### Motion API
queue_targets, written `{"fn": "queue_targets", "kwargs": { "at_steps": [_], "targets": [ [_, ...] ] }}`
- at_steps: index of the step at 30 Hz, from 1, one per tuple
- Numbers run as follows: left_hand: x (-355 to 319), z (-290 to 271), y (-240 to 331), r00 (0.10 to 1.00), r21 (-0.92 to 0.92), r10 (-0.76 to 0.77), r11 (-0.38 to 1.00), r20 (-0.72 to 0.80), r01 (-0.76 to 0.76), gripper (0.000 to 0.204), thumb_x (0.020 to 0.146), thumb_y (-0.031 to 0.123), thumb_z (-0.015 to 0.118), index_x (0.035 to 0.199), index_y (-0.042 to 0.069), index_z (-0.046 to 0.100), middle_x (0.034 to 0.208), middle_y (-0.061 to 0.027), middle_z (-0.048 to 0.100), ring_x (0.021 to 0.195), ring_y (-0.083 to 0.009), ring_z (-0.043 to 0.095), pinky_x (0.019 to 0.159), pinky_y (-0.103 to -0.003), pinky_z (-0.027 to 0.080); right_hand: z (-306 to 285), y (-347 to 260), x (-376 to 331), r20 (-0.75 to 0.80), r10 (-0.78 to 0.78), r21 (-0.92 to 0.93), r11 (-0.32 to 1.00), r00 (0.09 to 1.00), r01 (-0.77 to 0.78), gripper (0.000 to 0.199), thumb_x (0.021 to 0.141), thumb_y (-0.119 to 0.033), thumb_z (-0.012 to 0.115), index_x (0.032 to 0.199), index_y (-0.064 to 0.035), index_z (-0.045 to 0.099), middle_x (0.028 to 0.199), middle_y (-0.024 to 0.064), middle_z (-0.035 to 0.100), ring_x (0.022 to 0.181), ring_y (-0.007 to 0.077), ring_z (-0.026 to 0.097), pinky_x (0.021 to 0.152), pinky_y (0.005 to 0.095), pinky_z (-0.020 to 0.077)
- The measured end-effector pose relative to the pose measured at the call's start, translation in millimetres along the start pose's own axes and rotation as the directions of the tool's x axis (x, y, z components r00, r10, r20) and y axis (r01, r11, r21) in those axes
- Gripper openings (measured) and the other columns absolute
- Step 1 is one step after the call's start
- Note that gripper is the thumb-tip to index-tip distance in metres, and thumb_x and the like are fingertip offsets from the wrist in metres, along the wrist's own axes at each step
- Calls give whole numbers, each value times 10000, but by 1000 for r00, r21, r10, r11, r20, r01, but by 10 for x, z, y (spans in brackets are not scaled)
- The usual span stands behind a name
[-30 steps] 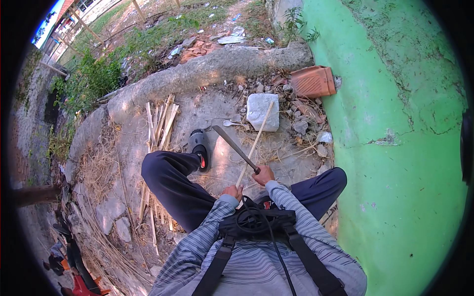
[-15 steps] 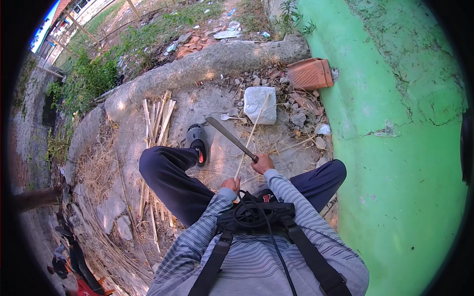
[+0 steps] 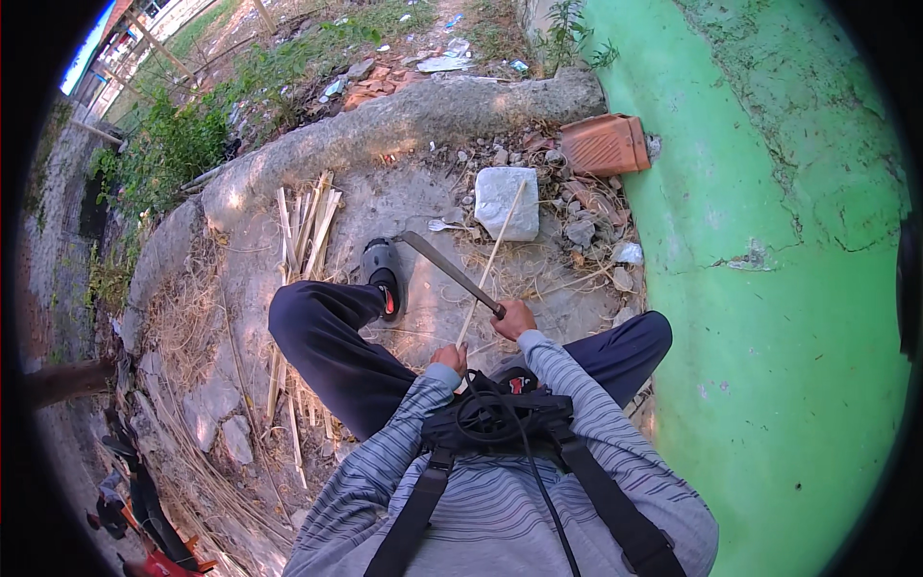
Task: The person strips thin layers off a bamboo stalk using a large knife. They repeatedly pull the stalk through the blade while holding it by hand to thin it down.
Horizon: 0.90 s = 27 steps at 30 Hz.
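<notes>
My left hand [image 3: 449, 359] is closed round the near end of a thin pale strip, probably bamboo [image 3: 494, 256]. The strip slants away from me, and its far end lies over a whitish stone block [image 3: 503, 213]. In my right hand [image 3: 513, 319] I grip the handle of a machete [image 3: 444, 265]. Its long dark blade points to the far left, toward my shoe, and crosses the strip near the handle. Whether the blade touches the strip I cannot tell.
Split pale strips [image 3: 310, 226] lie left of my shoe [image 3: 382, 269]. A green wall [image 3: 760, 385] rises on the right, with an orange hollow brick [image 3: 604, 145] and rubble beside it. A low concrete kerb [image 3: 385, 130] curves across the back. Another person [image 3: 149, 500] is at the far lower left.
Hardly anything differs. My right hand and the machete have shifted very slightly to the right along the strip; my left hand keeps its hold.
</notes>
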State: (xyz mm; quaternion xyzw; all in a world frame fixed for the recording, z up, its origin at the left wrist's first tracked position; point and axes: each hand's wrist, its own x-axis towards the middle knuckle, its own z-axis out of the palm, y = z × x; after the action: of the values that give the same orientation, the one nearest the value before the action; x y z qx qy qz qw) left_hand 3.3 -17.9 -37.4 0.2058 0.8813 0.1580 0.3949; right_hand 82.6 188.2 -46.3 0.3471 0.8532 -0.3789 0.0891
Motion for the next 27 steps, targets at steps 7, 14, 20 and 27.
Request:
{"fn": "queue_targets", "kwargs": {
  "at_steps": [7,14,20,27],
  "targets": [
    [-43,-57,12,999,11,-23,1000,42,22,542,988,481,489,1003,-16,705,994,-345,660,997,-524,626,905,-542,506,-26,17,-109,16,-107,-69,992,994,108,187,730,-269,706,833,-113,687,798,175,692,794,419,670,739,490,551],
    [-30,-115,76,998,1,-22,1000,67,22,544,989,476,491,1015,-24,703,986,-338,666,988,-511,634,900,-534,507,-68,174,357,-119,-1,-81,997,993,-9,208,738,-290,701,829,-105,676,798,172,694,794,418,672,728,503,546],
    [-60,-63,39,1000,17,-9,1000,22,8,537,993,466,489,1004,-29,699,982,-342,664,982,-512,637,903,-535,505,11,80,53,30,-212,-137,967,977,214,206,720,-290,705,850,-132,678,781,161,692,790,393,681,722,493,553],
    [-32,-103,64,997,7,6,1000,75,-7,557,993,471,476,1027,-38,698,994,-349,660,999,-517,632,914,-529,504,-321,243,579,-150,148,16,989,978,-147,255,722,-287,709,847,-64,705,813,193,699,801,395,683,742,466,556]
  ]
}}
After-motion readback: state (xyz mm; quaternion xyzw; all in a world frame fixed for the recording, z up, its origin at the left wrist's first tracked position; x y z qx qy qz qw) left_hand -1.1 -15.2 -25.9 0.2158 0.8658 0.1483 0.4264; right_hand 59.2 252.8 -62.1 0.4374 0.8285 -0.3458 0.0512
